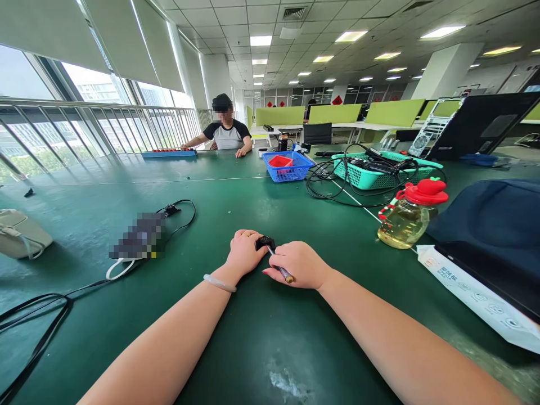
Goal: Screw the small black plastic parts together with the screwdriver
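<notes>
My left hand (245, 251), with a pale bangle (219, 283) at the wrist, grips a small black part (264, 242) low over the green table (236, 349). Its exact kind is too small to make out. Wrapped in the fingers of my right hand (300, 263) is a screwdriver (287, 276), its handle end toward me. The thin metal shaft reaches up and left to the black part, where its tip seems to touch; the tip itself is hard to see. Both hands are close together in the middle of the view.
A blurred phone-like device (139, 236) with cables lies left, near a beige pouch (23, 233). Ahead are a blue basket (288, 173) and a teal basket (371, 179) of cables. At right stand a red-lidded bottle (407, 219) and a dark bag (493, 219). Another person (228, 135) sits across.
</notes>
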{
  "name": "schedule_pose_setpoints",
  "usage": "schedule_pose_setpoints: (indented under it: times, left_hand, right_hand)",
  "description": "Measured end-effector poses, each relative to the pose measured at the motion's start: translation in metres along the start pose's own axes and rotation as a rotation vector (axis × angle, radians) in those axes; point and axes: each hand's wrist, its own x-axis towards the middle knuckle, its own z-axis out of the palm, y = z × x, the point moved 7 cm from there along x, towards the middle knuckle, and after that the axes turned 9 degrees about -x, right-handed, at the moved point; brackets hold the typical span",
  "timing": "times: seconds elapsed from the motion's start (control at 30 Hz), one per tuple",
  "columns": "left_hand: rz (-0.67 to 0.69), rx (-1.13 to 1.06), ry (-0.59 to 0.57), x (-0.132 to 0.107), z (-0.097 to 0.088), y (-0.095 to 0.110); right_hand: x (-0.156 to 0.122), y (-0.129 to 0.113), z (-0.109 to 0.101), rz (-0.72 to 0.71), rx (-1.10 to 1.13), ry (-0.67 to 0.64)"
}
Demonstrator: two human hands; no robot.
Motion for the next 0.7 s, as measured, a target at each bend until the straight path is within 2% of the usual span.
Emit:
schedule_pose_setpoints:
  times: [0.27, 0.7]
  left_hand:
    - [0.009, 0.026, -0.002, 0.0013, 0.0021, -0.001]
    - [0.025, 0.006, -0.018, 0.0012, 0.0031, -0.0006]
  right_hand:
    - [0.0013, 0.0006, -0.0079, 0.045, -0.014, 0.081]
    - [0.0014, 0.0018, -0.0004, 0.065, 0.05, 0.013]
